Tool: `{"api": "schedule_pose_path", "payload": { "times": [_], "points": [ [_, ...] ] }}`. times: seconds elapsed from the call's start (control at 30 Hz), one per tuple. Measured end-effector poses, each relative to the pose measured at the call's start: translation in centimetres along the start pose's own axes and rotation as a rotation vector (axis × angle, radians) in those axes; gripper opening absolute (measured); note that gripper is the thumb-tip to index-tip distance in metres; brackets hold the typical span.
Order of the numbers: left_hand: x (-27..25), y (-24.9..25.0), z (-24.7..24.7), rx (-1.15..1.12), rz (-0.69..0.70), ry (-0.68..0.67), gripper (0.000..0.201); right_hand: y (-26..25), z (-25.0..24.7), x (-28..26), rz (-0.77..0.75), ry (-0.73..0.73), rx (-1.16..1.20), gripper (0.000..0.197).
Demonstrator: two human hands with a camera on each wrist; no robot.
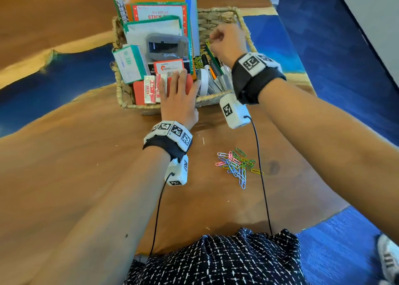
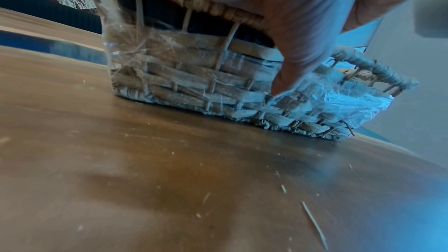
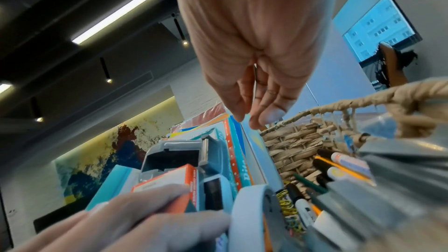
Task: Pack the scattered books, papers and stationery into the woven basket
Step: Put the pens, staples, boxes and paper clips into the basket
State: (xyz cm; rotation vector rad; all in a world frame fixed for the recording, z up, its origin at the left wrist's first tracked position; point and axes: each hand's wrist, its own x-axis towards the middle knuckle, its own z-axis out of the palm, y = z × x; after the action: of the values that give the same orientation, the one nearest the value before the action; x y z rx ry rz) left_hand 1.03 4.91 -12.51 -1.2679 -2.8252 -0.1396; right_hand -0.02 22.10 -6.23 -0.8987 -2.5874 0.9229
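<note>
— Two hands over one basket. Start at the fingers: what is the left hand [image 1: 180, 99] doing?

— Its fingers [image 1: 179, 79] are straight and spread, lying flat on the small red box [image 1: 190, 84] at the near end of the woven basket [image 1: 129, 105]. The thumb hangs down outside the near wall; the left wrist view shows it over the rim, in front of the weave.

— And the right hand [image 1: 228, 44]?

— It hangs above the right half of the basket with fingertips [image 3: 265, 117] drawn together and pointing down, thumb against them. Whether anything is pinched there, I cannot tell.

— What lies below it?

— Markers and pens [image 1: 210, 65] lying lengthwise, a few yellow paper clips on the bottom, a roll of white tape [image 1: 204, 81] on edge, and some grey flat pieces at the near right corner.

— How does the basket look?

— Rectangular, made of pale tan flat strips with a rope-wrapped rim, standing on the brown wooden table [image 1: 86, 176]. Clear plastic film clings to its outer wall. The left half is packed: notebooks and sticker pads [image 1: 159, 15] upright at the back, a grey tape dispenser [image 1: 166, 47] before them, a teal-edged box [image 1: 129, 63] leaning at the left, an orange-and-white box [image 1: 169, 66] in the middle, and red-and-white eraser packs [image 1: 150, 89] at the front.

— Anything outside it?

— A loose heap of coloured paper clips [image 1: 236, 166] on the table, near the person and well apart from the basket, between the forearms.
</note>
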Motion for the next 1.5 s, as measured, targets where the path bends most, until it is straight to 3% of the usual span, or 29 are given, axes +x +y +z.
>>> {"api": "schedule_pose_path", "payload": {
  "times": [0.17,0.37,0.53,0.7,0.8,1.27,1.43,1.5],
  "points": [
    [0.1,-0.1,0.2,0.000,-0.002,0.029,0.066,0.6,0.3,-2.2,-0.015,-0.017,0.068,0.030],
    [-0.1,0.0,0.4,-0.016,0.015,0.098,0.067,3.3,-0.9,-9.4,-0.013,-0.007,0.196,0.011],
    [0.1,0.0,-0.2,-0.022,-0.006,-0.007,0.068,7.5,0.2,-14.3,0.156,-0.086,0.092,0.011],
    [0.1,0.0,-0.2,-0.025,-0.009,-0.016,0.068,10.7,2.0,-17.6,0.399,-0.319,-0.129,0.009],
    [0.1,0.1,-0.2,-0.022,-0.011,-0.007,0.067,10.6,2.0,-19.1,0.476,-0.366,-0.210,0.017],
    [0.1,0.1,-0.1,-0.021,-0.009,0.004,0.065,9.6,2.4,-20.1,0.347,-0.440,-0.278,0.018],
    [0.1,0.0,0.1,-0.022,-0.006,0.009,0.065,9.6,2.7,-19.6,0.321,-0.518,-0.215,0.011],
    [0.2,0.0,0.1,-0.022,-0.007,0.011,0.065,8.9,2.2,-18.6,0.271,-0.550,-0.154,0.019]
  ]
}}
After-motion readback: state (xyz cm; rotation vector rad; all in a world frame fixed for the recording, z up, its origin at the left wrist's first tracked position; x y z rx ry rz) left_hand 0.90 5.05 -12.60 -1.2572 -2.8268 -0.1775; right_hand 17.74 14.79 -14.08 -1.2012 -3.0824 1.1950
